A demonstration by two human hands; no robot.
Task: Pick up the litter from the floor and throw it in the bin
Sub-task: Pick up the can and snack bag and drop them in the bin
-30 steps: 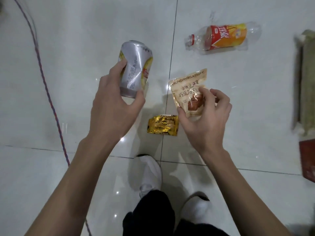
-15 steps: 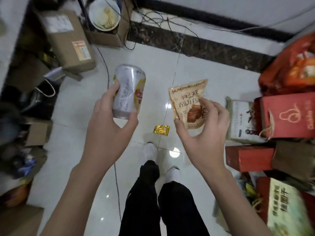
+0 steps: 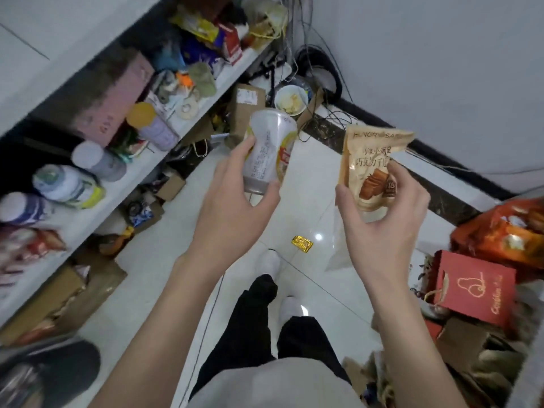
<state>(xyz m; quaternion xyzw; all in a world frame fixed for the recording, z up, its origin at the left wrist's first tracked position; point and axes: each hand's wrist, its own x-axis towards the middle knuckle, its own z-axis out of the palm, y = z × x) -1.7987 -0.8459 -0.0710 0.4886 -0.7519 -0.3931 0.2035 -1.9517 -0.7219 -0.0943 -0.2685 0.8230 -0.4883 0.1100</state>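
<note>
where the view begins at the person's waist, two bare forearms reach forward and up, palms turned inward toward each other. below them stand black trousers and white shoes [image 3: 269, 262] on the pale tiled floor [image 3: 153, 260]. just ahead of the forward shoe a gold foil wrapper [image 3: 302, 244] lies flat on the floor, untouched and well below both hands. the left hand [image 3: 235, 204] is curled around the lower part of a dented silver and yellow drinks can [image 3: 269, 150], thumb on the near right side and fingers wrapped round the left side, the can tilted slightly with its top pointing away. the right hand [image 3: 382, 222] pinches the bottom of a tan snack pouch [image 3: 369, 166], thumb on the left edge and fingers over the front right, the pouch upright with its crumpled top edge leaning right. can and pouch are apart, side by side at the same height. farther off, a cluttered white shelf [image 3: 141, 169] runs along the left, a red gift bag [image 3: 477, 290] sits at the right, and a white bowl-like container [image 3: 291, 101] rests in the far corner among cardboard boxes and cables.
</note>
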